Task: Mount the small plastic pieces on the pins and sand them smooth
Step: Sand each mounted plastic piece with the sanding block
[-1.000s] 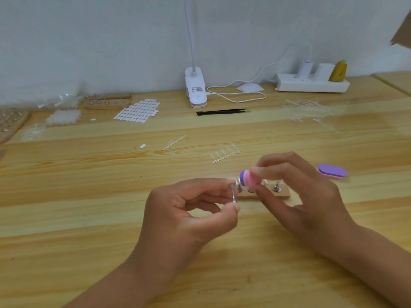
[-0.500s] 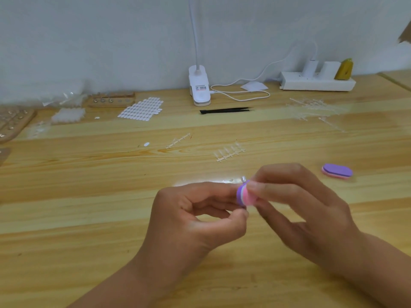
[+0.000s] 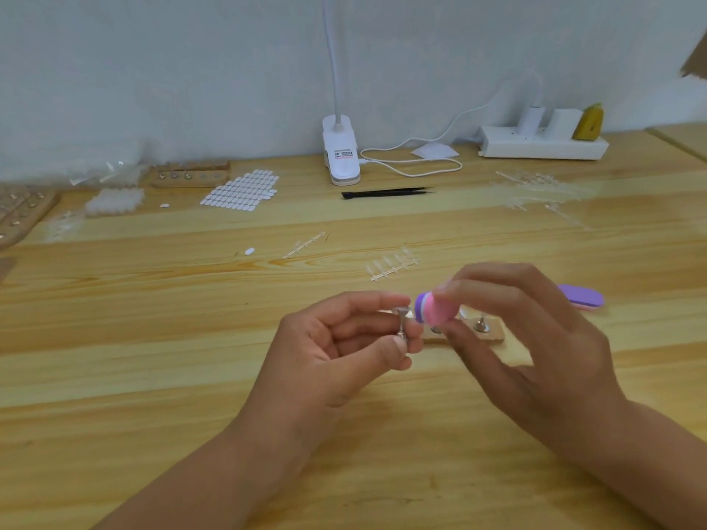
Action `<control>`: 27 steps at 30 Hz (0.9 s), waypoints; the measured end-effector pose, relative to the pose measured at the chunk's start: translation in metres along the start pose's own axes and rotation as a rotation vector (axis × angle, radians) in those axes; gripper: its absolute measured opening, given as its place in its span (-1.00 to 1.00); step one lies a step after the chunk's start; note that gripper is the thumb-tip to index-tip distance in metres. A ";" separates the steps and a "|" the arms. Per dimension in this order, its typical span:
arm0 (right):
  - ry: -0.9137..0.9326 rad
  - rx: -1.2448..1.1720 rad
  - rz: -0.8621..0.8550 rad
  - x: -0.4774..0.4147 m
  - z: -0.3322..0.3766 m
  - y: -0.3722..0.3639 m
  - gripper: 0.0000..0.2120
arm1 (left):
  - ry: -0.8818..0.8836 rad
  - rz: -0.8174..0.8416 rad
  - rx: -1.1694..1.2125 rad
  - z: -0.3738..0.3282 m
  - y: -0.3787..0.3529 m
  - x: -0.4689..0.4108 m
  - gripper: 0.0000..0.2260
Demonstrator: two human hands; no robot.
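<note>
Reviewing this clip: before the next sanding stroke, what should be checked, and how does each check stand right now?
1. Pin gripped: ok. The left hand pinches the pin between thumb and fingers.
2. Block gripped: ok. The right hand holds the pink and purple block by its end.
3. Plastic piece on the pin: cannot tell; too small and clear to see.
4. Block against the pin's top: cannot tell; they are close together, but contact is blurred.
5. Base at hand: ok. The base lies on the table just behind the hands.
6. Spare file reachable: ok; it lies just beyond the right hand.
</note>
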State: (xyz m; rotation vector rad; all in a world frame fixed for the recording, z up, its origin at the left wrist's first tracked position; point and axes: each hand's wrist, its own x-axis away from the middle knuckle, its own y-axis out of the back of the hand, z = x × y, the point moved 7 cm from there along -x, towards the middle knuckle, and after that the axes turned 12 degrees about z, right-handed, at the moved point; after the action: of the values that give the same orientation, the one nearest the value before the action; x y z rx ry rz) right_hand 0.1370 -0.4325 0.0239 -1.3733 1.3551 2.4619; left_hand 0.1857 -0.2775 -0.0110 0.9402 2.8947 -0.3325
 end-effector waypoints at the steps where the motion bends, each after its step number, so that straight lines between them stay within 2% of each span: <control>1: 0.031 -0.003 0.019 0.000 0.005 -0.003 -0.77 | -0.008 0.007 -0.006 -0.001 -0.001 0.000 -0.73; 4: 0.052 0.010 0.058 0.001 0.008 -0.007 -0.79 | -0.045 0.013 -0.058 -0.005 -0.004 0.002 -0.71; 9: -0.042 0.010 0.024 -0.001 -0.008 0.004 -0.85 | -0.044 -0.030 -0.107 -0.004 -0.001 0.002 -0.71; 15: 0.031 -0.016 0.070 0.002 0.000 -0.006 -0.83 | -0.084 0.012 -0.262 -0.005 -0.003 0.005 -0.75; 18: -0.041 -0.020 0.047 0.001 -0.011 -0.001 -0.82 | -0.063 -0.021 -0.256 -0.002 0.002 0.004 -0.73; 23: 0.059 -0.049 0.031 0.003 0.004 -0.006 -0.82 | -0.095 0.041 -0.251 -0.003 -0.005 0.004 -0.77; 27: -0.007 -0.020 0.024 0.002 -0.011 0.000 -0.83 | -0.095 0.012 -0.129 -0.002 -0.001 0.003 -0.72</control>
State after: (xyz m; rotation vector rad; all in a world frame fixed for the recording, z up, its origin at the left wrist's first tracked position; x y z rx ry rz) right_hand 0.1431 -0.4408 0.0198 -1.3585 1.3570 2.5005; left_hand 0.1828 -0.2757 -0.0092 0.8959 2.7851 -0.1811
